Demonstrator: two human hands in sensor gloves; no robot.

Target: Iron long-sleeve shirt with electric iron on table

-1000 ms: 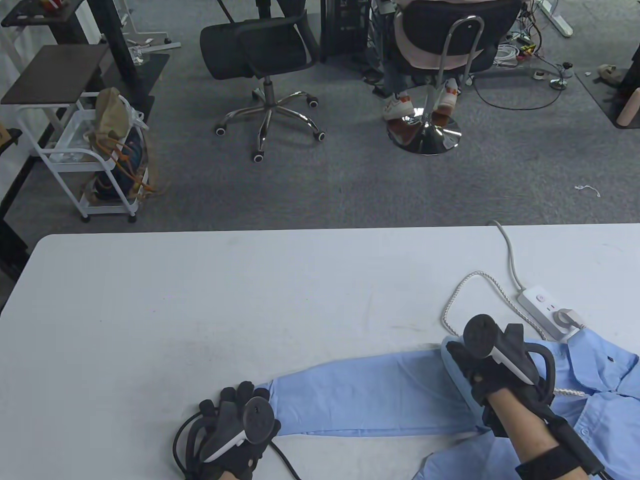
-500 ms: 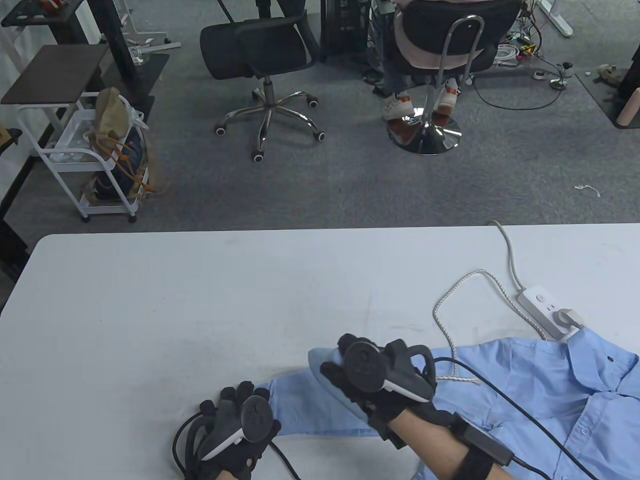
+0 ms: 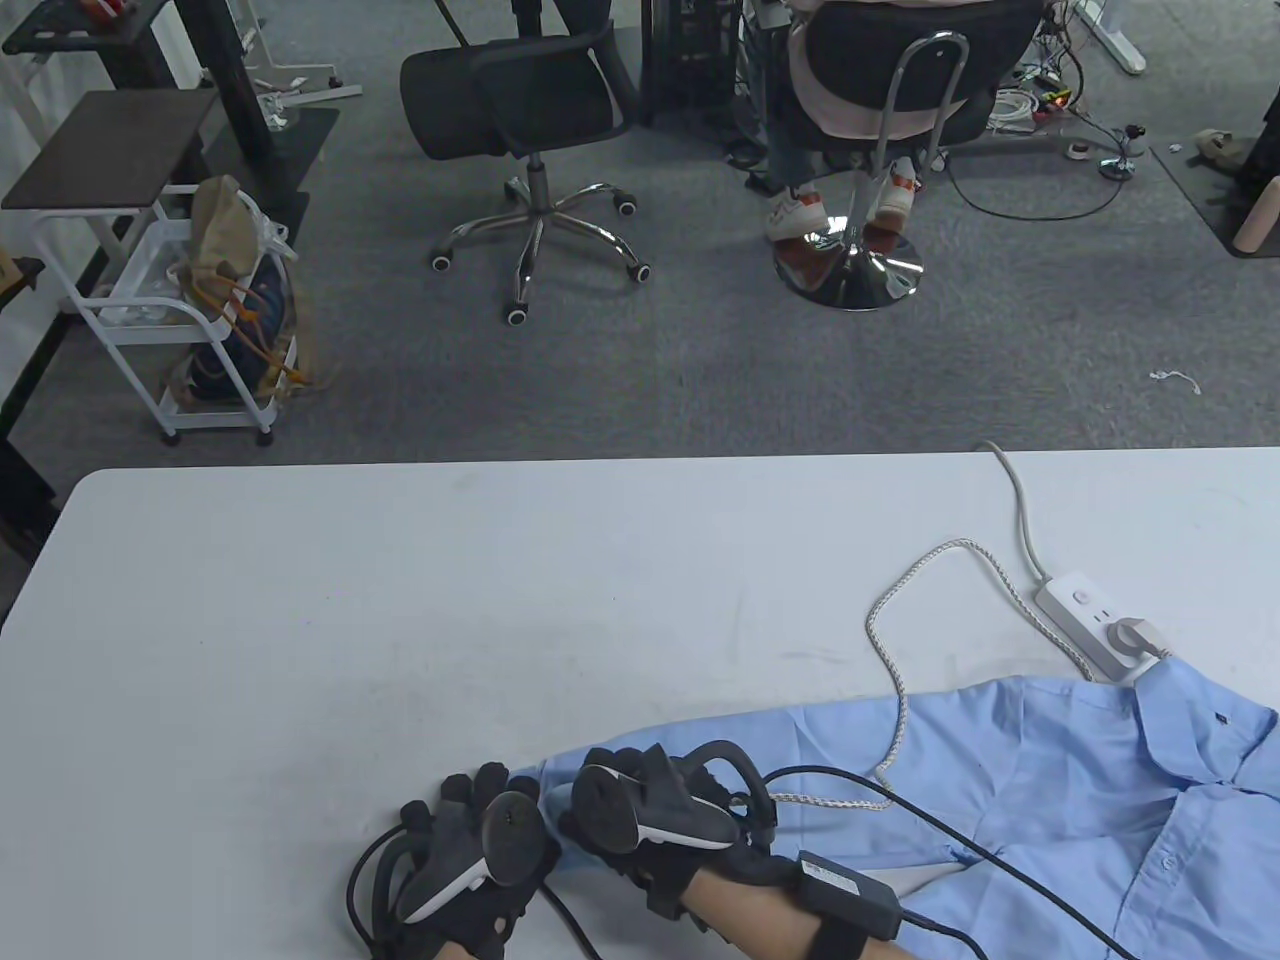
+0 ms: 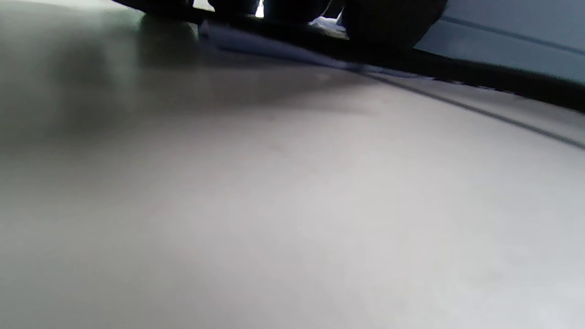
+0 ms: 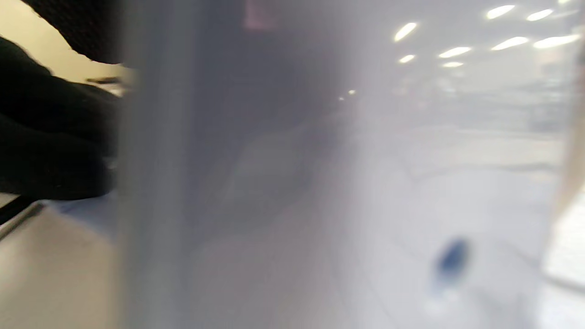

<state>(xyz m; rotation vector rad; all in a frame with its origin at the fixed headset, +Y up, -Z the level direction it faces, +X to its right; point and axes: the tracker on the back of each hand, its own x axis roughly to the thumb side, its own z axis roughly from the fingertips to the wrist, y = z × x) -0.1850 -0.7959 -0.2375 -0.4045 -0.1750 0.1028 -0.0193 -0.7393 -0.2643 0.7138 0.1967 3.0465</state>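
A light blue long-sleeve shirt (image 3: 1080,780) lies at the table's near right, one sleeve (image 3: 830,760) stretched leftward. My left hand (image 3: 470,820) lies flat at the sleeve's cuff end, fingers straight, touching the cuff edge. Right beside it, my right hand (image 3: 650,810) grips the iron's handle on the sleeve near the cuff. The hand hides most of the iron in the table view. In the right wrist view the iron (image 5: 274,183) fills the frame as a blurred pale surface. The left wrist view shows bare tabletop and a strip of blue sleeve (image 4: 502,36).
The iron's braided white cord (image 3: 885,640) loops across the shirt to a white power strip (image 3: 1085,615) at the right. Black glove cables (image 3: 1000,860) trail over the shirt. The white table (image 3: 400,620) stretches left and far; office chairs stand on the floor beyond.
My right hand has slid the iron leftward along the sleeve, from near the shoulder to the cuff. The cord trailed after it. The left hand has stayed put.
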